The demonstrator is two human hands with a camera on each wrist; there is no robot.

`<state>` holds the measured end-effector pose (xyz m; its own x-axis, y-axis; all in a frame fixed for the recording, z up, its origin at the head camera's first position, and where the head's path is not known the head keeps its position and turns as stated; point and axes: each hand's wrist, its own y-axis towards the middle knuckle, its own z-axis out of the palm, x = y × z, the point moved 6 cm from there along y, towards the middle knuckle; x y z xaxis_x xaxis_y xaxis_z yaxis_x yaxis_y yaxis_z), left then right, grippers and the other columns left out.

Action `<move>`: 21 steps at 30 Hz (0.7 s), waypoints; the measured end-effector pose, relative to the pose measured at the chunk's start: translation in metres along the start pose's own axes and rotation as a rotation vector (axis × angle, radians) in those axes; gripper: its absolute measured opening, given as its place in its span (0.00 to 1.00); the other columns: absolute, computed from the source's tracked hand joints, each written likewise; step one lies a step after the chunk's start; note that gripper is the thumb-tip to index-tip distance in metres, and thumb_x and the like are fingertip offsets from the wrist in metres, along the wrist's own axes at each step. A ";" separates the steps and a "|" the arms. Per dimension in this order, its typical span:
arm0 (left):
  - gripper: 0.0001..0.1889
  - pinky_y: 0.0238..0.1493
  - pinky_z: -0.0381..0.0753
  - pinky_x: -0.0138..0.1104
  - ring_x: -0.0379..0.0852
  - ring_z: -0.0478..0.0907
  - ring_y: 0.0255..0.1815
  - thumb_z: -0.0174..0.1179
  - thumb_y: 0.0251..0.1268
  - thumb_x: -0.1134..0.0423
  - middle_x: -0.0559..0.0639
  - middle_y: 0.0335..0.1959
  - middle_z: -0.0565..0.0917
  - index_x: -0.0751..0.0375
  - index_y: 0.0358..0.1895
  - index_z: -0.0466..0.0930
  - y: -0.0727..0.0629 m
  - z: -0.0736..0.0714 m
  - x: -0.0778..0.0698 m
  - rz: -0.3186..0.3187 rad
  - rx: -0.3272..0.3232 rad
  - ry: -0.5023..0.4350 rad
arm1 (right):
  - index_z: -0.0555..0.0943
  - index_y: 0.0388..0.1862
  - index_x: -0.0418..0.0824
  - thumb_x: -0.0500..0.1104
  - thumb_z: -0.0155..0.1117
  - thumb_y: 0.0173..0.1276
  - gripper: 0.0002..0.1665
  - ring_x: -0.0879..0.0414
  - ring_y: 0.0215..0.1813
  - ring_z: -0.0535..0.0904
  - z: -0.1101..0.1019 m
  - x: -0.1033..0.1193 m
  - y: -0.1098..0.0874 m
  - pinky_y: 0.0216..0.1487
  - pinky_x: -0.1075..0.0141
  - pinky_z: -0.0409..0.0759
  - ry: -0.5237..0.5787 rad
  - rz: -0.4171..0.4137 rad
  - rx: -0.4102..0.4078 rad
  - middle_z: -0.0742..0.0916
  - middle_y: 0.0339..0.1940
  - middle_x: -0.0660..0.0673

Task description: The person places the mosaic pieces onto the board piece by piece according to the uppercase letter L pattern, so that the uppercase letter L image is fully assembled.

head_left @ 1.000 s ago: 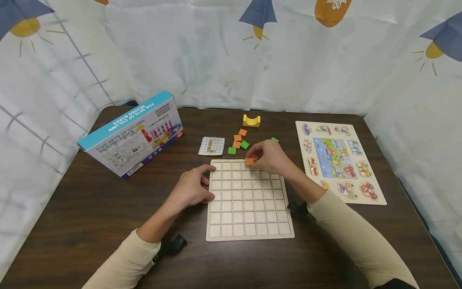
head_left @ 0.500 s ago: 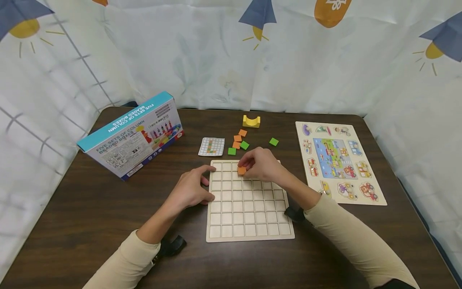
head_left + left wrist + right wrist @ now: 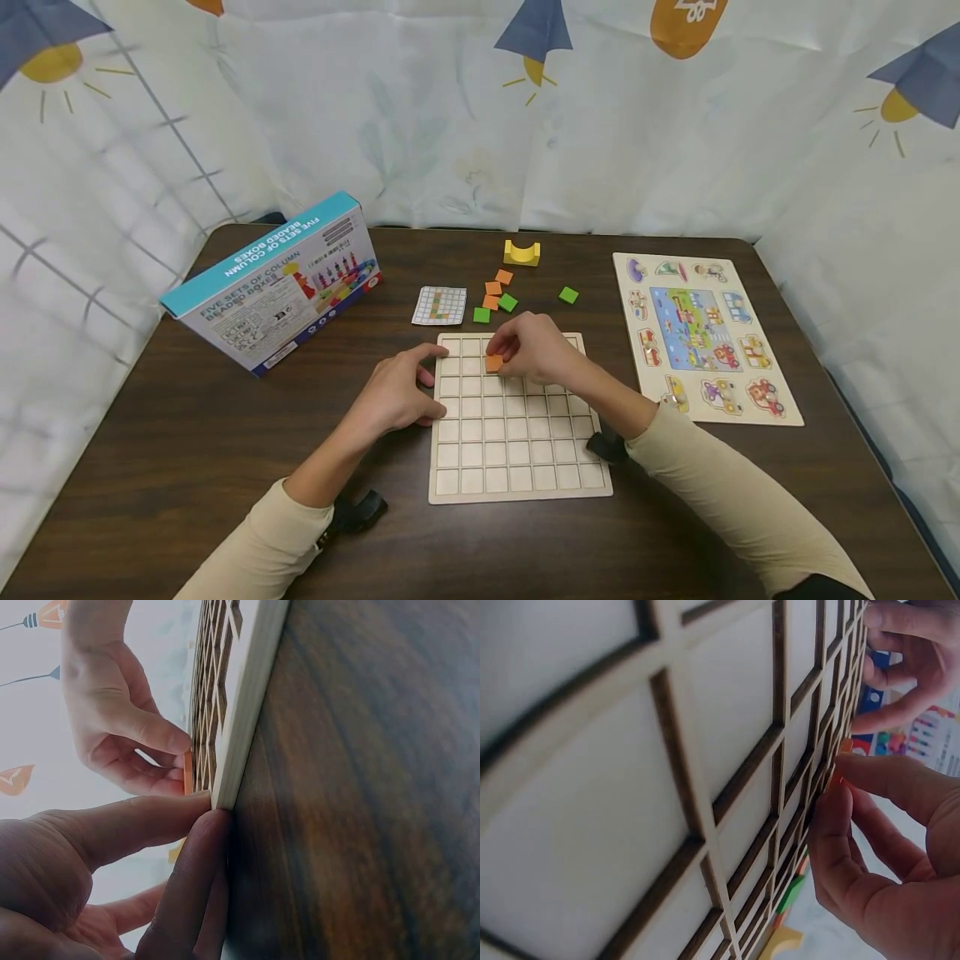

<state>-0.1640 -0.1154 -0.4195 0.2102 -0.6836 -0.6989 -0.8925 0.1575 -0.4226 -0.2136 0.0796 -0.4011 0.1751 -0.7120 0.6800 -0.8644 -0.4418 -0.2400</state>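
Note:
A wooden grid board [image 3: 518, 454] lies flat on the table in front of the person. The left hand [image 3: 397, 390] holds its left edge; in the left wrist view, thumb and finger [image 3: 196, 862] meet at the board's rim. Over the upper rows, the right hand [image 3: 536, 350] pinches an orange square tile [image 3: 493, 363] between thumb and fingers. That tile [image 3: 841, 761] is close to the grid surface in the right wrist view; whether it sits in a cell cannot be told. Loose orange tiles [image 3: 504, 277] and green tiles [image 3: 568, 295] lie beyond the board.
A small card with a coloured grid pattern [image 3: 438, 306] lies behind the board. At the back stands a yellow arched block [image 3: 521, 253]. A blue and white box [image 3: 285, 283] is at the left, a picture puzzle board [image 3: 765, 342] at the right.
The right hand has carried the orange tile leftward and nearer, from the board's far edge to the upper rows. A green tile it partly hid now shows. The left hand stays put.

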 end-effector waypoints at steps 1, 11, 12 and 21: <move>0.42 0.27 0.88 0.34 0.45 0.84 0.24 0.79 0.49 0.71 0.59 0.48 0.80 0.51 0.72 0.73 0.000 0.000 0.000 0.000 0.000 -0.003 | 0.90 0.41 0.41 0.32 0.80 0.55 0.15 0.57 0.38 0.83 0.001 0.000 0.000 0.41 0.67 0.84 -0.002 0.003 0.001 0.89 0.33 0.49; 0.42 0.27 0.88 0.33 0.45 0.84 0.24 0.79 0.50 0.71 0.59 0.48 0.80 0.51 0.72 0.73 -0.001 0.001 -0.001 -0.008 -0.001 -0.015 | 0.91 0.41 0.42 0.32 0.80 0.55 0.14 0.58 0.38 0.82 0.004 0.002 0.001 0.41 0.67 0.84 -0.036 -0.008 -0.008 0.89 0.33 0.49; 0.42 0.27 0.88 0.33 0.45 0.84 0.24 0.79 0.50 0.71 0.59 0.48 0.80 0.51 0.72 0.73 -0.001 0.001 -0.001 -0.008 -0.001 -0.014 | 0.91 0.41 0.42 0.32 0.80 0.55 0.14 0.58 0.38 0.82 0.004 0.002 0.001 0.41 0.67 0.84 -0.038 -0.010 -0.009 0.89 0.33 0.49; 0.42 0.27 0.87 0.33 0.45 0.84 0.25 0.79 0.50 0.71 0.59 0.48 0.79 0.50 0.72 0.73 -0.001 0.001 0.000 -0.012 0.000 -0.007 | 0.91 0.41 0.42 0.33 0.80 0.55 0.14 0.58 0.38 0.81 0.004 0.003 0.001 0.41 0.68 0.83 -0.040 -0.019 -0.007 0.88 0.32 0.50</move>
<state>-0.1628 -0.1152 -0.4194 0.2233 -0.6806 -0.6978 -0.8901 0.1495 -0.4306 -0.2120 0.0745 -0.4018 0.2101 -0.7249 0.6560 -0.8639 -0.4518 -0.2225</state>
